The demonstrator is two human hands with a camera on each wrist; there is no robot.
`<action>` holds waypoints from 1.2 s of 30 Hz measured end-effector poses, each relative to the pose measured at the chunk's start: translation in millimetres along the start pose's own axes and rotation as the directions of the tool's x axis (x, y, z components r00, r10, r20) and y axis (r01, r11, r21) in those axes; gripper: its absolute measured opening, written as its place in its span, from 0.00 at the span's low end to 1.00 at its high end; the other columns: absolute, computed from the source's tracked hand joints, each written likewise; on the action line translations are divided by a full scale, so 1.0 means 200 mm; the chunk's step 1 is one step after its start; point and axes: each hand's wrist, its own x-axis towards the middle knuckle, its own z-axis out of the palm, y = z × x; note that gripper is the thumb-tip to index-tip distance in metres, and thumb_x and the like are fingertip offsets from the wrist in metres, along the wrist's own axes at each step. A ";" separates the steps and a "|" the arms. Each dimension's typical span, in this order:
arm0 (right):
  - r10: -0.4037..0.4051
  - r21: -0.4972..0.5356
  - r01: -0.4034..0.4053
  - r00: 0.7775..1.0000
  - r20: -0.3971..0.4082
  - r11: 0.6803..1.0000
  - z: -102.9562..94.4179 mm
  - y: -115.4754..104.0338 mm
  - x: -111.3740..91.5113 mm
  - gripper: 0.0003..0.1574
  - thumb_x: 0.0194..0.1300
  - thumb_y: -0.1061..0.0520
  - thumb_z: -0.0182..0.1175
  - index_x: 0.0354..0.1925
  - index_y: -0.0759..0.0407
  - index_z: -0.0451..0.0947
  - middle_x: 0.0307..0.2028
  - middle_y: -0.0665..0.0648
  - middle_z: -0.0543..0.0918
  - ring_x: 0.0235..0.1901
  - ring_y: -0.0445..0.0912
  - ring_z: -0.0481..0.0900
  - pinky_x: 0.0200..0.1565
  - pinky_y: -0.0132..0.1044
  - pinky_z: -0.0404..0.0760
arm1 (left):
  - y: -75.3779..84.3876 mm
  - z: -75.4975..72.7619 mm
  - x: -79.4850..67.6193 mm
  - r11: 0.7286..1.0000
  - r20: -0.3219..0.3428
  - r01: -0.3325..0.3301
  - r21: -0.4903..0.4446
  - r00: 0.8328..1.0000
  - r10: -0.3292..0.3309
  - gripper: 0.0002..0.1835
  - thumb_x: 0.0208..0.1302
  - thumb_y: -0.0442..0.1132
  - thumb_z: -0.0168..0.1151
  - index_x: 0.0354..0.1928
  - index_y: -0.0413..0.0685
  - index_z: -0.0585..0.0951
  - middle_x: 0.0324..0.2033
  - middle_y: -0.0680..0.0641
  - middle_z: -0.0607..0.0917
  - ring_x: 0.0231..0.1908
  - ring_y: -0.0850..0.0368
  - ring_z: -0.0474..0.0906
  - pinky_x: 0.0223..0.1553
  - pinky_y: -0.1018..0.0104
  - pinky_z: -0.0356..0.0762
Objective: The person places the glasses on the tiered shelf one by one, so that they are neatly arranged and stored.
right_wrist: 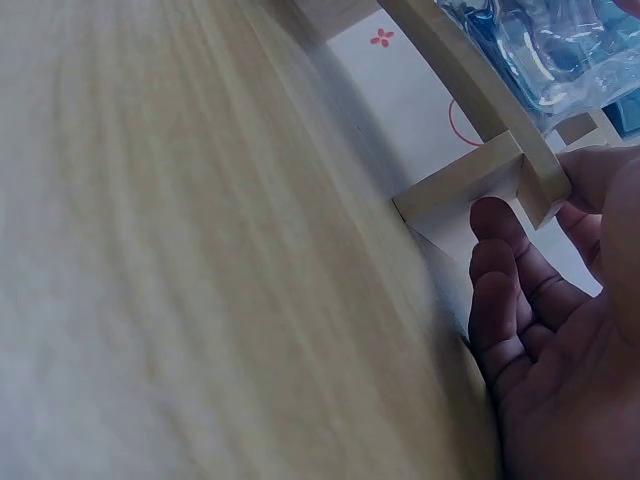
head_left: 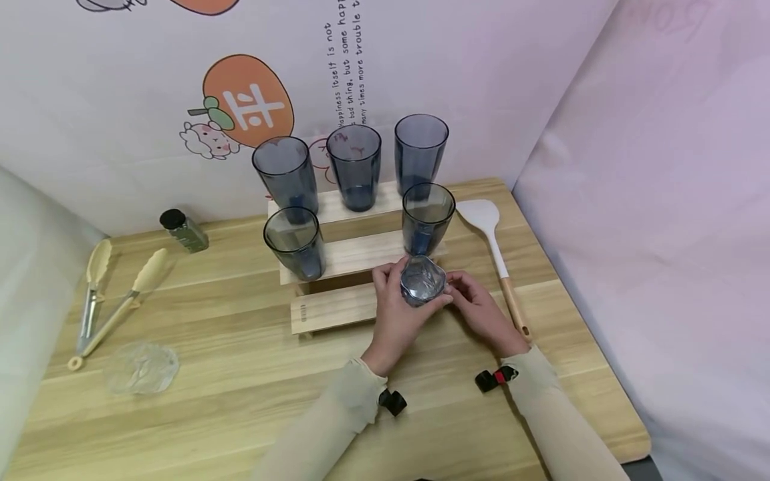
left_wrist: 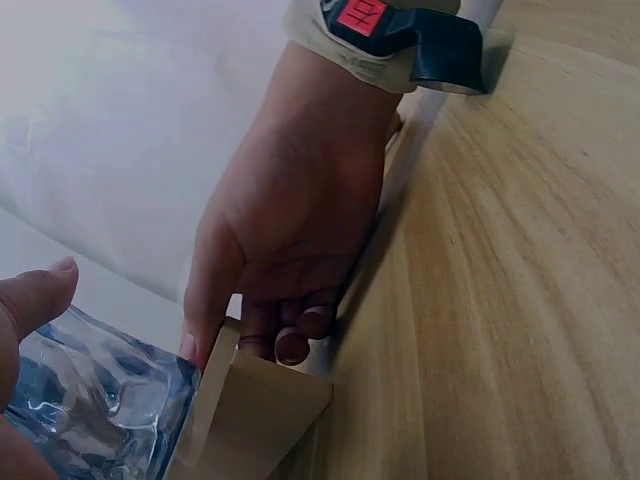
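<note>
My left hand (head_left: 398, 310) grips a small wavy-sided clear bluish glass (head_left: 423, 280), thumb and fingers around it, at the right end of the lowest step of a wooden tiered rack (head_left: 333, 310). With its thumb on the end of that step and its other fingers curled beside the support, my right hand (right_wrist: 560, 350) holds the rack. On the middle step stand two shorter smoky-blue glasses, a left one (head_left: 295, 244) and a right one (head_left: 428, 214). Three tall tumblers (head_left: 355, 167) line the top step.
Right of the rack lies a white spatula (head_left: 490, 234) with a wooden handle. Over on the left are tongs (head_left: 90, 321) with cream tips, a black-capped jar (head_left: 185, 230) on its side, and a clear wavy object (head_left: 144, 367). A printed white cloth (head_left: 469, 73) hangs behind.
</note>
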 end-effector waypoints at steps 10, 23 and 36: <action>0.015 0.020 -0.015 1.000 0.009 1.000 -0.04 0.14 0.07 0.17 0.80 0.57 0.52 0.61 0.61 0.73 0.50 0.59 0.81 0.49 0.48 0.79 0.50 0.34 0.76 | -0.02 0.02 0.03 0.996 -0.037 -0.068 0.066 0.997 0.071 0.52 0.48 0.58 0.82 0.71 0.57 0.62 0.58 0.51 0.65 0.60 0.55 0.62 0.62 0.56 0.67; 0.016 0.048 -0.016 1.000 0.002 0.999 -0.03 0.16 0.06 0.18 0.80 0.54 0.52 0.61 0.61 0.73 0.52 0.61 0.80 0.50 0.50 0.78 0.50 0.40 0.80 | -0.08 -0.41 -0.17 0.984 0.037 -0.169 0.052 0.985 0.167 0.27 0.65 0.44 0.72 0.62 0.49 0.75 0.63 0.45 0.69 0.62 0.50 0.66 0.62 0.50 0.67; -0.008 0.032 0.008 1.000 -0.002 0.999 -0.03 0.16 0.08 0.17 0.80 0.57 0.52 0.60 0.63 0.74 0.53 0.61 0.80 0.52 0.49 0.77 0.50 0.35 0.78 | -0.23 -1.34 -0.41 0.799 -0.494 -0.031 0.601 0.772 0.401 0.25 0.55 0.42 0.71 0.51 0.33 0.78 0.59 0.28 0.69 0.61 0.43 0.58 0.57 0.54 0.54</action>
